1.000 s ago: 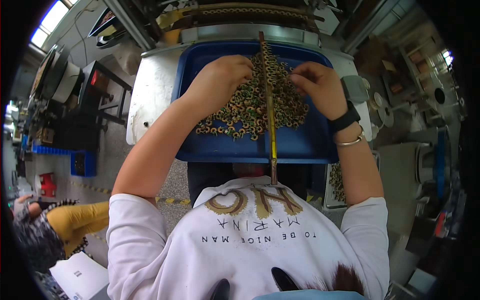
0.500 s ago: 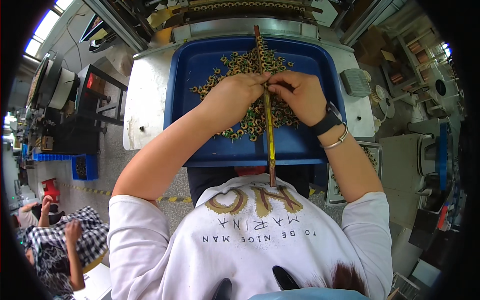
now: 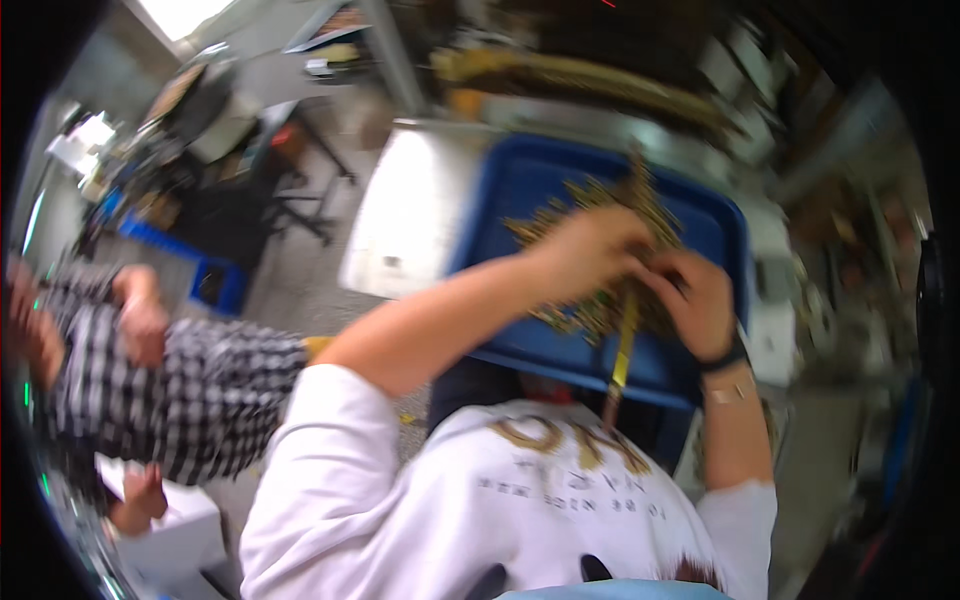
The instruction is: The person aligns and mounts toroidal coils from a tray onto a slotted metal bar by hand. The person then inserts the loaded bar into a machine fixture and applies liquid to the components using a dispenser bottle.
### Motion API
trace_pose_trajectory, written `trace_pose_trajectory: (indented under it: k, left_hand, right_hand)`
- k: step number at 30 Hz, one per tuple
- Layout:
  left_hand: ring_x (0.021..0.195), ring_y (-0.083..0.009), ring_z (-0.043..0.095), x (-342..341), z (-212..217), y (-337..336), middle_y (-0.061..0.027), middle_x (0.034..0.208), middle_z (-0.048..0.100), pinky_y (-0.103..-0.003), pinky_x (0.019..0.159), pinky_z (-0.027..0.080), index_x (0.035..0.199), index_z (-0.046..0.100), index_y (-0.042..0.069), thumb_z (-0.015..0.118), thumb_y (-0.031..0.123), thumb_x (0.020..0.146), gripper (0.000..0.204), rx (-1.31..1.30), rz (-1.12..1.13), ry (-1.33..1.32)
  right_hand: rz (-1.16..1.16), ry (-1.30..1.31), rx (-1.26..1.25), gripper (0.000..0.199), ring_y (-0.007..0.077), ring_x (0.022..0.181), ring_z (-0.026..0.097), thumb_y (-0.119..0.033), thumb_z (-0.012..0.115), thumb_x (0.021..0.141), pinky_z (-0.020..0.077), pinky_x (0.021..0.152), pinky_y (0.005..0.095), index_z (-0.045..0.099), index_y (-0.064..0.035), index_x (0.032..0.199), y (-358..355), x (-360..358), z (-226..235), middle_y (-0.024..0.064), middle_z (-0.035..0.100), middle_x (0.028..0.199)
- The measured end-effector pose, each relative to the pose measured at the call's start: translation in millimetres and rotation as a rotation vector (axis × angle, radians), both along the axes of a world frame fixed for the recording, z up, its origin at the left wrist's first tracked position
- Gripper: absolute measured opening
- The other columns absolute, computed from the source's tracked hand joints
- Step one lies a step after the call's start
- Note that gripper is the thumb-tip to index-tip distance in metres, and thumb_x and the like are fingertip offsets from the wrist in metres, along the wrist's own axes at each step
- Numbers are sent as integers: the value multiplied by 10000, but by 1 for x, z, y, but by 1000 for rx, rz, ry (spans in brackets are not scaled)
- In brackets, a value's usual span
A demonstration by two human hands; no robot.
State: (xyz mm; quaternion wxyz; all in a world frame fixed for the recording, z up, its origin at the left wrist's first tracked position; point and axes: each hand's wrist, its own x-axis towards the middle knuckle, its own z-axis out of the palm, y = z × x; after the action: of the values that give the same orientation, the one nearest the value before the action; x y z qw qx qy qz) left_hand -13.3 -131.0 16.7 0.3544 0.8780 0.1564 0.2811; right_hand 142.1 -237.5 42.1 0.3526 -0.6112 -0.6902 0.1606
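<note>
The whole picture is smeared by motion. A long narrow strip (image 3: pixel 622 360), yellowish along its near part, lies lengthwise across a blue tray (image 3: pixel 468 240) with its near end against my shirt. Around it in the tray is a heap of small ring-shaped parts (image 3: pixel 572 318), brassy and green. My left hand (image 3: pixel 597 245) is over the strip, its fingers curled together. Beside it, on the right, my right hand (image 3: pixel 702 305) has thumb and forefinger pinched close to the left fingertips. Whatever is between the fingers is too small and blurred to make out.
The tray rests on a pale metal table (image 3: pixel 400 215), with a machine (image 3: pixel 600 85) behind it. At the left a person in a checkered garment (image 3: pixel 190 375) is close by. A dark stand (image 3: pixel 310 165) and a blue bin (image 3: pixel 215 285) are further back on the left.
My view has swung, so the tray, strip and hands appear further right and lower, and tilted. The person at the left shows larger. Both hands remain together over the strip.
</note>
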Motion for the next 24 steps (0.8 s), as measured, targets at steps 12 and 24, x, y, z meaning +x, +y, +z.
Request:
trace_pose_trajectory:
  k: [12, 24]
  left_hand:
    - [1071, -296, 500, -26, -7, -11, -171, 1235, 471, -340, 858, 437, 1082, 575, 1, 591, 35, 711, 373, 355, -109, 67]
    - [1081, -316, 470, -39, 15, -5, -159, 1282, 408, -374, 910, 396, 1168, 504, 22, 620, 149, 746, 456, 303, -65, 81]
  right_hand:
    - [-24, 187, -139, 80, 134, 572, 530, -12, 609, 730, 410, 533, 249, 569, 25, 788, -25, -32, 10, 88, 569, 656]
    - [-122, 95, 37, 138, 174, 598, 563, -58, 616, 757, 435, 546, 292, 606, 27, 866, -15, -32, 27, 120, 604, 715]
